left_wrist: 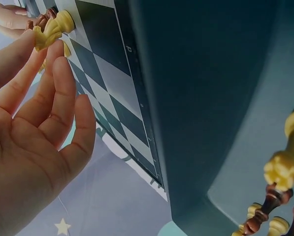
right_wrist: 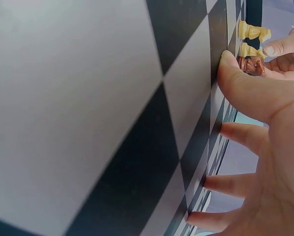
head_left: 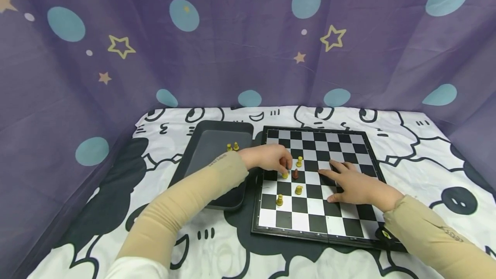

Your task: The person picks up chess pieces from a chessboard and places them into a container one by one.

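Observation:
My left hand [head_left: 271,158] is over the left side of the chessboard [head_left: 317,206], pinching a yellow chess piece [head_left: 285,175] between thumb and fingertips. In the left wrist view this yellow piece [left_wrist: 52,30] looks like a knight, though fingers partly cover it. A brown chess piece [head_left: 296,174] stands just right of it. Around them stand a yellow piece [head_left: 299,161] behind, a yellow knight [head_left: 299,190] in front and a yellow rook [head_left: 279,200] nearer the front left. My right hand [head_left: 358,186] rests on the board's right half, fingers spread, holding nothing.
A dark grey tray [head_left: 193,150] lies left of the board, partly hidden by my left arm. Yellow pieces [head_left: 236,146] and brown pieces [left_wrist: 267,206] are inside it. A patterned black and white cloth [head_left: 410,175] covers the table; a purple curtain [head_left: 248,55] hangs behind.

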### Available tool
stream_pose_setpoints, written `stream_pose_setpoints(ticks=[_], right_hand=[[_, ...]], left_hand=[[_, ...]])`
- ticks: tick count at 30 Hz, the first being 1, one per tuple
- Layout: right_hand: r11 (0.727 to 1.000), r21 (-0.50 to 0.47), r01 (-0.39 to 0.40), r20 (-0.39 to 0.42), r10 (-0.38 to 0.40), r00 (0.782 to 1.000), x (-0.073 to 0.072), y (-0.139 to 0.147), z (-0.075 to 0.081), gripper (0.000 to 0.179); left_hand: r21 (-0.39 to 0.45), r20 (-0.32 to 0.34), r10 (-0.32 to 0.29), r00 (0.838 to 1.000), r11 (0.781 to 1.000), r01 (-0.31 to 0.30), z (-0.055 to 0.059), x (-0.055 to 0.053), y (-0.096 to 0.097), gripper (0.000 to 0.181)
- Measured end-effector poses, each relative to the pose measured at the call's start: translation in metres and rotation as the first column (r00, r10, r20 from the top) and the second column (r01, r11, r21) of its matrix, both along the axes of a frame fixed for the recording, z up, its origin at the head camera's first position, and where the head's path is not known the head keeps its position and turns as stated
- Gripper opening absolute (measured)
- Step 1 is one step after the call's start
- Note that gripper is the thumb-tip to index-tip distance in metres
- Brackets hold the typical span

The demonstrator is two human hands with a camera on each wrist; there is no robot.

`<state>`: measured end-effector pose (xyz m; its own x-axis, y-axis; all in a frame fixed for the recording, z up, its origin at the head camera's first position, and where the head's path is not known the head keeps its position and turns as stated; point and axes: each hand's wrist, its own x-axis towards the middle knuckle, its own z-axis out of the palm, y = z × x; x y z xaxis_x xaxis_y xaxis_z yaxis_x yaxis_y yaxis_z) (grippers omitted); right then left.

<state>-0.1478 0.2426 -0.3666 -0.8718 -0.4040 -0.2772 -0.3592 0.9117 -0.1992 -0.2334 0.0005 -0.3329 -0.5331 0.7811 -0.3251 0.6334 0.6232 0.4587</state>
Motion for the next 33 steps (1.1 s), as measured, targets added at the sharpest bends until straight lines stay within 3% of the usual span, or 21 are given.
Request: stream_pose_setpoints(ticks=[8,18,33], right_hand=[[1.0,-0.006,-0.005,-0.008,0.005,1.0,0.0012,-0.0005,0.0005,0.076],[1.0,-0.007,-0.003,-0.006,0.003,1.0,0.001,-0.0011,0.0013,0.076],[1.0,0.013,0.013,0.006,-0.013,1.0,-0.0005,-0.0009,0.0017,0.076]], left_hand=[[-0.008,-0.016,-0.006,1.0,1.0,0.006,-0.0024,0.0003,-0.0007,0.01],[0.044,0.01,-0.015,1.0,0.999,0.015,-0.0063,-0.0018,-0.0034,0.007],[0.049,0.025,0.0,1.0,0.999,-0.001,-0.0061,-0.003,-0.0027,0.007]])
